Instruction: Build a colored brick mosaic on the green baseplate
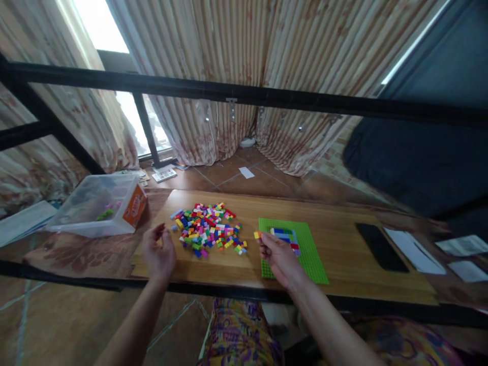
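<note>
My right hand [280, 256] pinches a small yellow-orange toy brick [257, 235] between thumb and fingertips, above the left edge of a green baseplate [310, 254]. Partly behind that hand, a low build of blue, white, red and purple bricks [284, 235] sits on the baseplate. My left hand [158, 251] hovers at the left end of the wooden board, beside a loose pile of coloured bricks [208, 229]. Its fingers are curled inward, and whatever they may hold is hidden.
A clear plastic box [95, 206] with an orange label and a few pieces inside stands at the left. On the right lie a black phone [381, 247] and white papers [415, 251]. A dark metal rail [244, 92] crosses beyond the wooden board [229, 272].
</note>
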The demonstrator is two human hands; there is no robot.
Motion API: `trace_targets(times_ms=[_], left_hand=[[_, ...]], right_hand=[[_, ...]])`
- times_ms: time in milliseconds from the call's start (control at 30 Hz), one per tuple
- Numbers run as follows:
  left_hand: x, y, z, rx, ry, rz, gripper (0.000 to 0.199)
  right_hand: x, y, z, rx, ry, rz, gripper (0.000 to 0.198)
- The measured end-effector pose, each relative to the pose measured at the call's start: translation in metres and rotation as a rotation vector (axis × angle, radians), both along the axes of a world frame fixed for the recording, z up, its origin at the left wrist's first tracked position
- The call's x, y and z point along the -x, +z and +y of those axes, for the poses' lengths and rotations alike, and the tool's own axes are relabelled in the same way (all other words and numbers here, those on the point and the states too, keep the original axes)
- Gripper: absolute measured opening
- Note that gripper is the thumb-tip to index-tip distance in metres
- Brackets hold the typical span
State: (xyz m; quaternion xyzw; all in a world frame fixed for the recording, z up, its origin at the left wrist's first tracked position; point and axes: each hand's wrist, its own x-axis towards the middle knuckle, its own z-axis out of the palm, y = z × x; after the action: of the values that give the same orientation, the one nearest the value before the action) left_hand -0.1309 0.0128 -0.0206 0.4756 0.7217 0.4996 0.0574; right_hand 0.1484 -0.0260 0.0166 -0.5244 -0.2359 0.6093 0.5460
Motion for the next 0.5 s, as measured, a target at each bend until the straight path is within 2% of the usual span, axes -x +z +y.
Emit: trace_targets(times_ms=[67,100,200,300,500], left_hand=[[-0.042,0.006,-0.029,-0.046,-0.264,-0.253,0.033],[-0.065,0.008,-0.042,-0.002,-0.437,-0.345,0.034],[-0.119,0.01,-0.07,0.195,-0.743,-0.608,0.03],[-0.143,0.009,-0.081,0.322,-0.831,-0.737,0.025],[-0.149,0.005,-0.084,0.407,-0.837,-0.827,0.023]], right_hand=[[0.003,0.004,-0.017,0.053,-0.018,0.097,0.039],[0.005,0.005,-0.025,0.067,-0.015,0.13,0.038],[0.013,0.001,-0.047,0.059,0.032,0.172,0.034],[0.015,-0.008,-0.061,0.041,0.018,0.135,0.035],[0.005,-0.024,-0.067,-0.006,-0.009,-0.03,0.037]])
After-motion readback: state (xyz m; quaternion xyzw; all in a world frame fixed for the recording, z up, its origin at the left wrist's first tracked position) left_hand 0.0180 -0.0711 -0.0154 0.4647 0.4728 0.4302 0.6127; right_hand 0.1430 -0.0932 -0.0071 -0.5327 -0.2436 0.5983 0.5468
